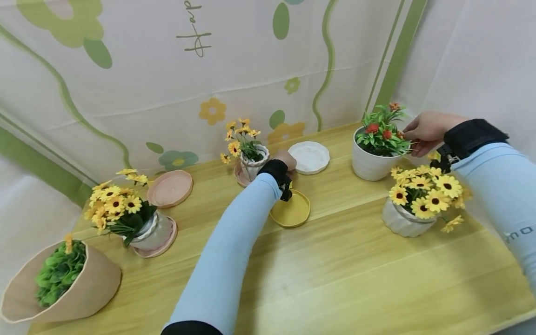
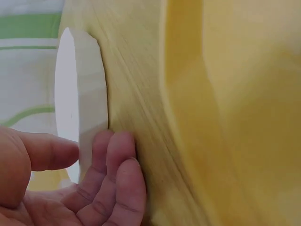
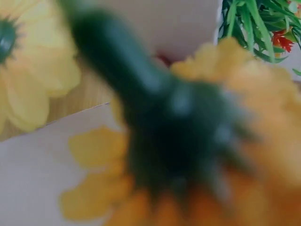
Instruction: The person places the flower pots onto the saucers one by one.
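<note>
Plainly, my left hand [image 1: 286, 159] pinched the left edge of the white saucer [image 1: 310, 157] — thumb at its rim, fingers bent at the outer wall. That saucer was located toward the back of the wooden table [image 1: 335, 270], beyond the yellow saucer [image 1: 298, 211] and between the small flower pot [image 1: 251, 168] and the white pot [image 1: 370, 160] with red flowers [image 1: 372, 128]. My right hand [image 1: 431, 130] was at the right side of the white pot's rim; whether its fingers gripped I could not tell — a blurred yellow flower [image 3: 94, 197] blocked much of the right wrist view. Nearer me stood a pale pot [image 1: 406, 221] of yellow blooms [image 1: 420, 193].
</note>
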`<action>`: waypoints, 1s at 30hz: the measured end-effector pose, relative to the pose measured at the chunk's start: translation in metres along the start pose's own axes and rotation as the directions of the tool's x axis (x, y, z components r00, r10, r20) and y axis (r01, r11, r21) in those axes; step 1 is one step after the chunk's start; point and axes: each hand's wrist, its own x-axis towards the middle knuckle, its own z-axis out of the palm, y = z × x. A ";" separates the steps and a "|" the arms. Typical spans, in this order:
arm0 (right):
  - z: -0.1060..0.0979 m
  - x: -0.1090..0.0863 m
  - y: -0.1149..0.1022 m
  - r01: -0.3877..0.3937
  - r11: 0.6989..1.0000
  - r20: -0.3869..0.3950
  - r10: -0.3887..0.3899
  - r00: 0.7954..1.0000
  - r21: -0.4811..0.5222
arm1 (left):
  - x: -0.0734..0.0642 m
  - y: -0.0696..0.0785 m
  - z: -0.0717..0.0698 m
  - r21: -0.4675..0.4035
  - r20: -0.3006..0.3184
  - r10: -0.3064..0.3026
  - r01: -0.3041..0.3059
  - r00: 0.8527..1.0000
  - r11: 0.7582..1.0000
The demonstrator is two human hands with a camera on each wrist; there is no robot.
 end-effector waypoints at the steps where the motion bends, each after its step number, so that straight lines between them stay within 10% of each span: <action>1: 0.000 0.001 0.000 0.001 1.000 0.011 -0.001 1.000 -0.010 | 0.000 -0.001 0.000 -0.042 0.005 -0.017 0.017 1.000 0.999; 17: -0.007 0.003 0.000 0.045 0.999 0.133 -0.043 0.990 -0.010 | -0.002 0.008 0.005 -0.183 0.027 -0.085 0.089 0.996 0.979; 30: -0.020 0.008 -0.089 0.143 0.989 0.038 -0.142 0.989 -0.033 | -0.002 0.008 0.007 -0.170 0.032 -0.088 0.092 0.996 0.981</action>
